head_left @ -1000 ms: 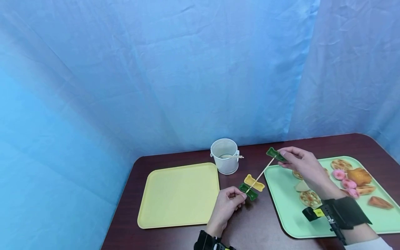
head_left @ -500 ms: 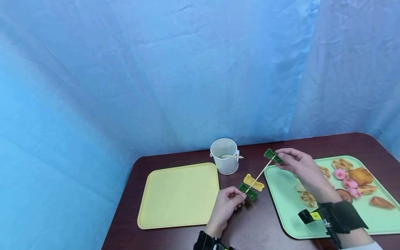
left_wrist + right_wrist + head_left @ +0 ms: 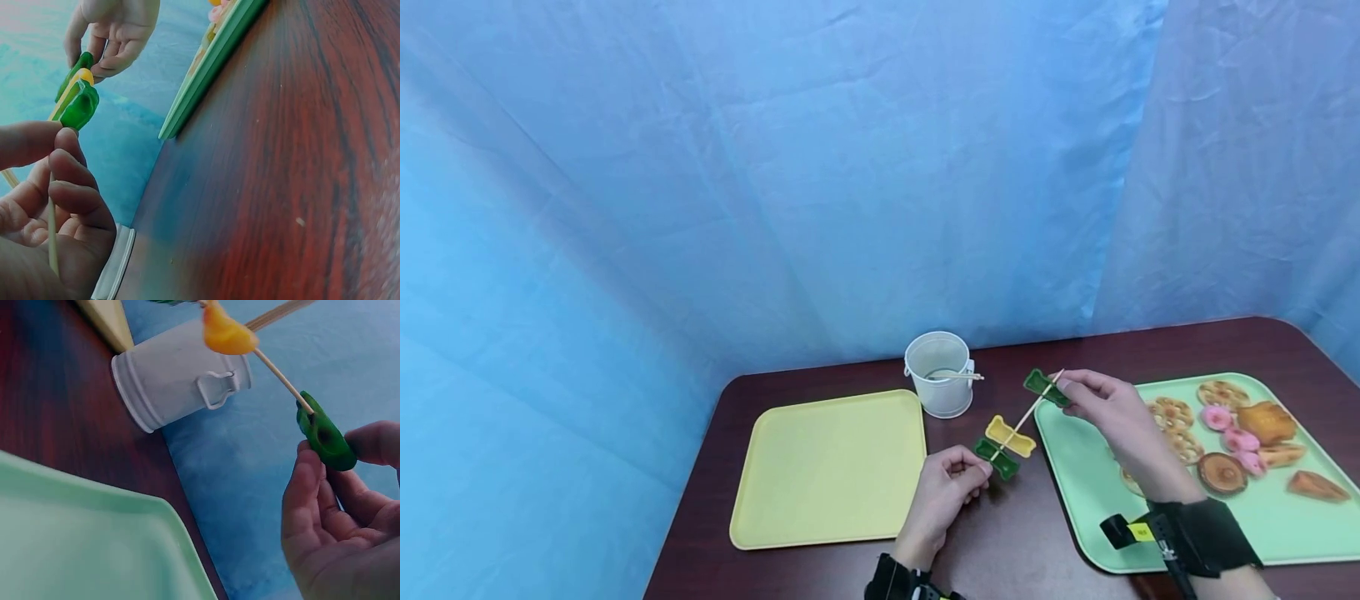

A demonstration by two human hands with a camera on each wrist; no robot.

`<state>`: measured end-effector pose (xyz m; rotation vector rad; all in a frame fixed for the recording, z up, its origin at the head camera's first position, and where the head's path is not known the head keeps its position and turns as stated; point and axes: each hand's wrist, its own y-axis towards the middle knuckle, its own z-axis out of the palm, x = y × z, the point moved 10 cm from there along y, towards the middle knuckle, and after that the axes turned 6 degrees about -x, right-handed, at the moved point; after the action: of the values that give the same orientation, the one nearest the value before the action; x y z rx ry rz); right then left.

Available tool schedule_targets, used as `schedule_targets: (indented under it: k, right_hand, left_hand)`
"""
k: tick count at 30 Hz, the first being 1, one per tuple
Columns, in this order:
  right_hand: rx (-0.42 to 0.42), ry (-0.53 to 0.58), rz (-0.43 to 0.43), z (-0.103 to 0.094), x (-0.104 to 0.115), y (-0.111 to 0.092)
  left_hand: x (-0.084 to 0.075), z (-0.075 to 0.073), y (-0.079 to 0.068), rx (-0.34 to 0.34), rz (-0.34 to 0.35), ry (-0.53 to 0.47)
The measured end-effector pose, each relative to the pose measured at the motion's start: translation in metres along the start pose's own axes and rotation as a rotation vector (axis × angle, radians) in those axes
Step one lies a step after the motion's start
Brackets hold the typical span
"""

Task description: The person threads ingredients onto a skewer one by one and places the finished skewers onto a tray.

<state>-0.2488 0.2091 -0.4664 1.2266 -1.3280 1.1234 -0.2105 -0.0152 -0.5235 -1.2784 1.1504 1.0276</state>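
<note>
No text can be read, the yellow label [image 3: 1141,532] at the right wristband [image 3: 1210,537] being too small.

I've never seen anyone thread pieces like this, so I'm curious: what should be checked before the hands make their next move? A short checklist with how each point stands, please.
1. Left hand grips the stick: ok, pinched beside the lower green piece.
2. Right hand holds the upper green piece: ok, between thumb and fingers.
3. Stick fully through the upper green piece: cannot tell; they meet, but the piercing is unclear.
4. Pieces close together: not ok; bare stick separates the upper green piece from the yellow piece.
5. White bucket out of the way: ok, upright and apart from both hands.
</note>
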Motion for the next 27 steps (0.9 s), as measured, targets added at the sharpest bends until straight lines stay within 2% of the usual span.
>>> schedule_targets:
  k: [2, 6, 14, 21, 27]
  right_hand:
    - [-0.015, -0.109, 0.013, 0.002, -0.003, -0.001]
    - [-0.003, -0.208, 0.054, 0.007, -0.008, -0.003]
    - [0.055, -0.269, 0.055, 0.019, -0.013, -0.006]
    - [0.129, -0.292, 0.001, 0.029, -0.006, -0.007]
    - [0.144, -0.320, 0.002, 0.031, -0.003, -0.008]
  left_hand:
    - [-0.001, -0.001, 0.000, -0.005, 0.004, 0.003]
    - [-0.003, -0.002, 0.001, -0.014, 0.014, 0.006]
    - [-0.002, -0.004, 0.001, -0.024, 0.023, 0.013]
    - [-0.002, -0.005, 0.002, -0.026, 0.034, 0.011]
    - [-0.001, -0.004, 0.003, -0.006, 0.039, 0.009]
